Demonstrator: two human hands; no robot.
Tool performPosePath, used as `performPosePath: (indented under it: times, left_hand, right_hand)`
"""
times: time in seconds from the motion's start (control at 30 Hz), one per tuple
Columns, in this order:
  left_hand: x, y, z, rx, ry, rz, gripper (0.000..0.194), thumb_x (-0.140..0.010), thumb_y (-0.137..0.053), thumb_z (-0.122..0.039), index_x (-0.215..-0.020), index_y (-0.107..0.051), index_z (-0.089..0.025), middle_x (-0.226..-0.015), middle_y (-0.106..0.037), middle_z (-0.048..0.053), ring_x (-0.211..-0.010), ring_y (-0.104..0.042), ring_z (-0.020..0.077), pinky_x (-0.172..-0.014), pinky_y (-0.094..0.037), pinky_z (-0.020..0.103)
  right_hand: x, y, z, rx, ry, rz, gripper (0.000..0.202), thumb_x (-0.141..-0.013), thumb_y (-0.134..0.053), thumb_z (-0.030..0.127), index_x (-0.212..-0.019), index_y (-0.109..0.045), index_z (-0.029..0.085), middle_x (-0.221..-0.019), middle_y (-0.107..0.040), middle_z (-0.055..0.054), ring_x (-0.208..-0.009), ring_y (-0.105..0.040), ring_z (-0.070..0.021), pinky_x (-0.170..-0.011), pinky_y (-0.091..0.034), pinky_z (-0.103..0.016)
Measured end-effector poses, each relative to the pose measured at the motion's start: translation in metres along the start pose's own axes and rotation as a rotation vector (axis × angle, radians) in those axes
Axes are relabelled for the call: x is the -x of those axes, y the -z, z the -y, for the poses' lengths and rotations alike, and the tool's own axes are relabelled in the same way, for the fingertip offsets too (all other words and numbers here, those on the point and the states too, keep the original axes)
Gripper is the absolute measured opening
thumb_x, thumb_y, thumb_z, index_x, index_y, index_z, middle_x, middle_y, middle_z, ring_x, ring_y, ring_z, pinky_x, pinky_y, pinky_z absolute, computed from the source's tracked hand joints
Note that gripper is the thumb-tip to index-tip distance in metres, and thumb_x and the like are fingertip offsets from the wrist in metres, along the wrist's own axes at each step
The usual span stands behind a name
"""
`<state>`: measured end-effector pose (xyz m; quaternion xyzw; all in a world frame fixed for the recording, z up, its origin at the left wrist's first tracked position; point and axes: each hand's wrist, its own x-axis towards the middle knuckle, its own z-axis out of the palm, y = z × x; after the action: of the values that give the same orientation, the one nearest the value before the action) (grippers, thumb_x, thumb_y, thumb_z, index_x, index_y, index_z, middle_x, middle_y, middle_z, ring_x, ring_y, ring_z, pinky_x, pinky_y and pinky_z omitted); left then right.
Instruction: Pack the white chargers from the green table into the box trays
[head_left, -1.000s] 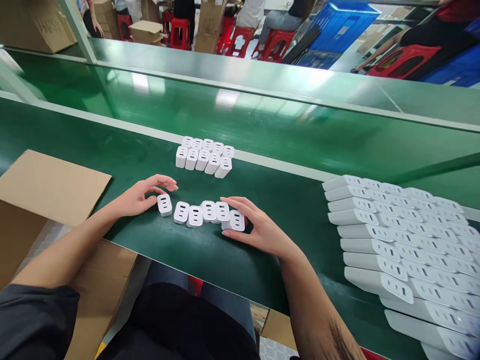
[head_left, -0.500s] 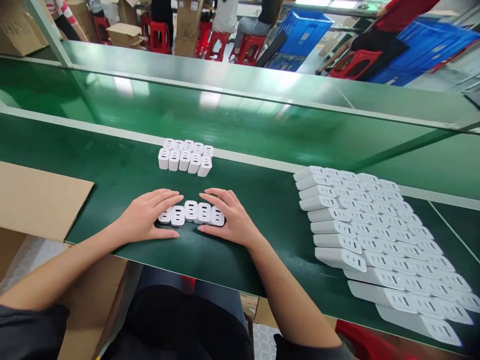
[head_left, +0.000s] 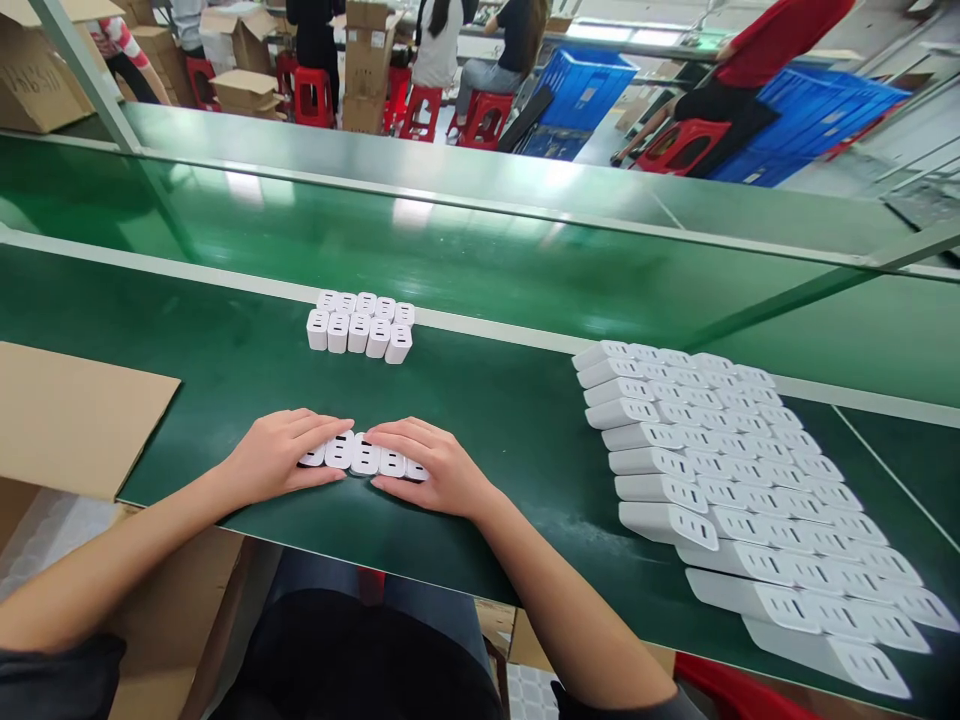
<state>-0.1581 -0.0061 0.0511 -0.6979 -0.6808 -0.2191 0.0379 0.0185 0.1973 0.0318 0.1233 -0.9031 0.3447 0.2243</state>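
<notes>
Several white blocks with dark slots (head_left: 365,455) stand in a short row near the front edge of the green table. My left hand (head_left: 281,455) wraps round the left end of this row, thumb in front and fingers behind. Round the right end, my right hand (head_left: 435,465) lies the same way, its fingers over the tops of the blocks there. Between the hands the middle blocks show. Farther back, a two-row group of similar white blocks (head_left: 358,332) stands near the white strip.
A large slanted array of white blocks (head_left: 720,470) covers the right side of the green table (head_left: 510,420). Flat cardboard (head_left: 75,420) lies at the left. Beyond the green divider are people on red stools, cartons and blue crates (head_left: 585,88).
Both hands have closed in on the row of blocks, the right one moving left over it. The blocks now stand in a straighter line. The camera view has shifted slightly.
</notes>
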Motion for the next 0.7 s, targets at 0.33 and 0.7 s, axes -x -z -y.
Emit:
performPosePath:
  times: [0.33,0.7]
  left_hand:
    - [0.011,0.020,0.037,0.581,0.346,-0.162,0.055,-0.096,-0.044,-0.061,-0.136,-0.053,-0.025,-0.127,-0.066,0.008,-0.118,-0.061,0.0250,-0.102,-0.048,0.037]
    - [0.014,0.015,0.071,0.553,0.639,-0.169,0.055,-0.094,-0.045,-0.061,-0.130,-0.060,-0.022,-0.122,-0.068,0.009,-0.108,-0.065,0.0253,-0.096,-0.051,0.040]
  right_hand:
    - [0.010,0.021,-0.033,0.028,-0.345,-0.374,0.033,-0.102,-0.045,0.037,-0.131,-0.059,0.028,-0.127,-0.064,-0.009,-0.110,-0.063,-0.0219,-0.084,-0.059,-0.038]
    - [-0.078,0.039,-0.059,0.563,-0.165,0.188,0.046,-0.096,-0.048,0.021,-0.141,-0.052,0.018,-0.147,-0.052,-0.010,-0.134,-0.048,-0.0312,-0.112,-0.043,-0.054]
